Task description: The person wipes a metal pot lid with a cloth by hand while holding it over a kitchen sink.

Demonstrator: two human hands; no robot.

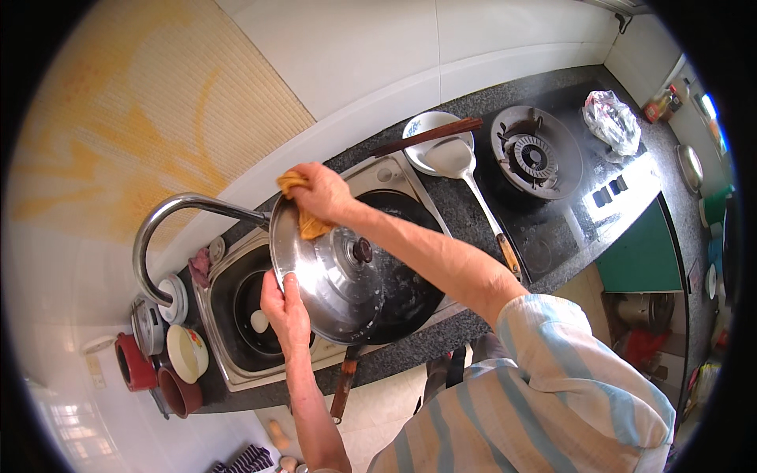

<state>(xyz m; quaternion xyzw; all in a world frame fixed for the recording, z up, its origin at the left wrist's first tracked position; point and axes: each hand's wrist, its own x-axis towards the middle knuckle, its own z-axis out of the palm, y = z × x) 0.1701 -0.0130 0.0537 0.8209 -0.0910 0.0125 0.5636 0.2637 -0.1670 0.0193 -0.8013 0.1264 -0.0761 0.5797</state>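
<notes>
A round stainless steel pan lid (340, 295) with a dark knob (362, 250) is held tilted over the sink (227, 366). My left hand (287, 307) grips the lid's near-left rim. In my right hand (325, 192) is a bunched yellow cloth (312, 226), pressed on the lid's upper rim. Beneath the lid sits a black wok (408, 216) over the right side of the sink, partly hidden by the lid and my forearm. Its wooden handle (344, 384) sticks out past the counter's front edge.
A curved chrome faucet (171, 204) arches at the left. On the counter are a white bowl (417, 156), wooden chopsticks (434, 135), a metal spatula (482, 198), a gas burner (532, 155) and a plastic bag (612, 124). Several pots, including a cream one (186, 355), stand left.
</notes>
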